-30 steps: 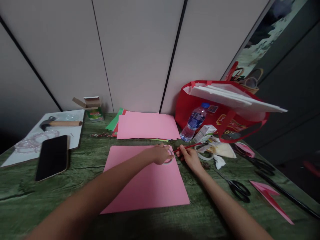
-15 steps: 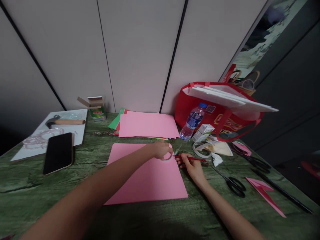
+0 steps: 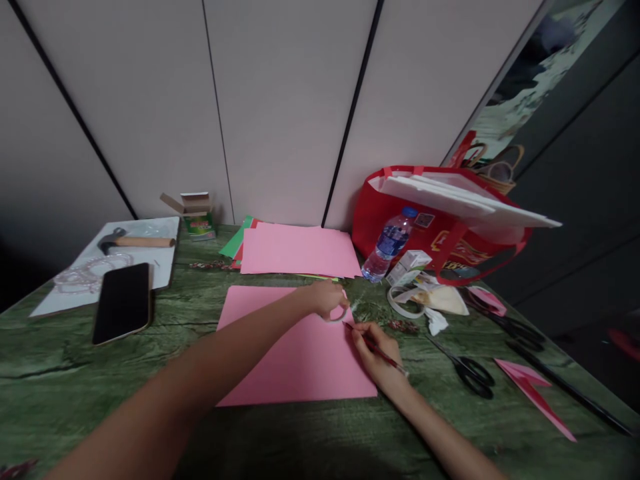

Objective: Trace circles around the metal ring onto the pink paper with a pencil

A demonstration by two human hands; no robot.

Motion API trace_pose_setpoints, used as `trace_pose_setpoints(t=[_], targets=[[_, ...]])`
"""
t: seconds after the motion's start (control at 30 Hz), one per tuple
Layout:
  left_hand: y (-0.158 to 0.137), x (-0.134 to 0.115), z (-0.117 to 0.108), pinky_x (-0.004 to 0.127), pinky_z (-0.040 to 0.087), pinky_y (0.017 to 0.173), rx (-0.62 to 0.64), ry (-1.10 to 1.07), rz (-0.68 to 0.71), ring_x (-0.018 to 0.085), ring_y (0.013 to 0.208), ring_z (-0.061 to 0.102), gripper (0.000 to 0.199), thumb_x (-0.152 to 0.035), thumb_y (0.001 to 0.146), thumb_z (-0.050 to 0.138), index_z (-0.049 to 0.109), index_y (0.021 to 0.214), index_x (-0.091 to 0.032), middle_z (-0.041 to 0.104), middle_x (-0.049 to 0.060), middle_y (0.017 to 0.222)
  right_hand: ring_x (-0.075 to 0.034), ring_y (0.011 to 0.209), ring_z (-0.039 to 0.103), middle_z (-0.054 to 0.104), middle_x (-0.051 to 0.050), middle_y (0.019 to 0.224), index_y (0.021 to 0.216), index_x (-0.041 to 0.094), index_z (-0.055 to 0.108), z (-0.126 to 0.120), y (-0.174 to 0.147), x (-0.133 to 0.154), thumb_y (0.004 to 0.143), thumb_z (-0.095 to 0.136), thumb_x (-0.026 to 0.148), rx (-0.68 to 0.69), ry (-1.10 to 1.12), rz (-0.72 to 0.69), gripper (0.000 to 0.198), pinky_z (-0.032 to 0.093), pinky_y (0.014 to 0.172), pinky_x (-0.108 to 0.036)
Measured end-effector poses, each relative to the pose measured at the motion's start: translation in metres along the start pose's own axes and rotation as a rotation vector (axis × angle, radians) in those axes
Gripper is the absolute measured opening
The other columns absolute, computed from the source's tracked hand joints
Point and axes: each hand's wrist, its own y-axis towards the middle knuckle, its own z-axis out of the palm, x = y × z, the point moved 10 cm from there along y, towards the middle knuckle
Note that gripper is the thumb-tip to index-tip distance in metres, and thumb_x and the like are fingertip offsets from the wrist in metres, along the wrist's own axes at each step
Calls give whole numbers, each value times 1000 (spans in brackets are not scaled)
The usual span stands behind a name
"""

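A sheet of pink paper lies flat before me on the table. At its upper right corner my left hand is closed on a thin pale ring, pressed down against the paper. The fingers partly cover the ring. My right hand grips a red pencil and rests at the sheet's right edge. The pencil's tip points up and left, at or very close to the ring's lower right side; contact is too small to tell.
Behind the sheet lies stacked pink paper. To the right are a water bottle, a red bag, a white ring, scissors and folded pink paper. Leftward sit a phone, a hammer and a small box.
My right hand has moved down and turned, so the pencil now slants with its tip by the ring instead of lying nearly level. My left hand stays on the ring.
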Motion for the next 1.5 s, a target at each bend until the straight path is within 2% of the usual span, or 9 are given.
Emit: trace_pose_setpoints(t=[0.23,0.37,0.47,0.57,0.77,0.93,1.13,1.3,1.5], targets=[[-1,1,-2,31,40,80,0,12,-33,23,94,56,41,-23,67,74,64,108,-26,61,7,105,-16,61,62,66,-2,73,87,22,57,18,-7,33,86,46,36,96,-18,-129,18,48,59,-25],[-1,2,-1,30,41,77,7,16,-44,24,92,56,45,-24,65,75,65,109,-26,59,9,104,-17,73,65,68,-5,83,89,21,59,27,-6,66,87,45,27,71,-21,-324,16,52,68,-26],[0,4,1,30,42,74,11,14,-53,25,92,56,46,-27,65,75,64,109,-27,58,9,106,-18,85,66,68,-10,93,99,19,61,34,-9,87,88,44,20,54,-83,-483,21,53,75,-29],[1,6,2,30,43,73,9,10,-64,25,94,56,47,-26,64,75,64,110,-29,58,7,107,-21,90,65,67,-14,103,113,15,59,47,-10,94,88,44,17,97,-240,-551,30,53,76,-32],[-1,8,0,29,44,69,-5,4,-86,24,90,57,44,-24,65,72,64,109,-31,59,6,105,-23,91,65,63,-15,114,121,15,54,68,-6,81,80,46,8,198,-498,-496,42,52,71,-29],[-2,8,0,29,44,70,7,15,-92,24,92,57,42,-24,68,71,64,109,-32,59,6,106,-27,94,63,59,-18,119,124,13,52,76,-7,77,72,52,10,256,-599,-500,51,52,69,-31],[-2,7,0,30,44,74,36,24,-96,26,97,55,49,-27,66,74,61,114,-32,57,7,109,-26,89,63,65,-15,102,121,12,53,63,-18,84,75,50,9,209,-527,-569,47,54,70,-33],[-3,7,-1,31,44,74,54,27,-108,26,97,56,48,-27,68,74,61,114,-31,57,7,110,-23,80,64,66,-11,89,109,15,59,44,-24,79,84,43,10,150,-474,-505,30,54,65,-33],[-3,7,-1,31,44,77,37,22,-106,26,98,55,48,-27,68,74,61,114,-31,57,7,110,-22,80,64,67,-10,90,107,14,59,24,-30,73,86,43,11,98,-338,-476,27,54,72,-35]])
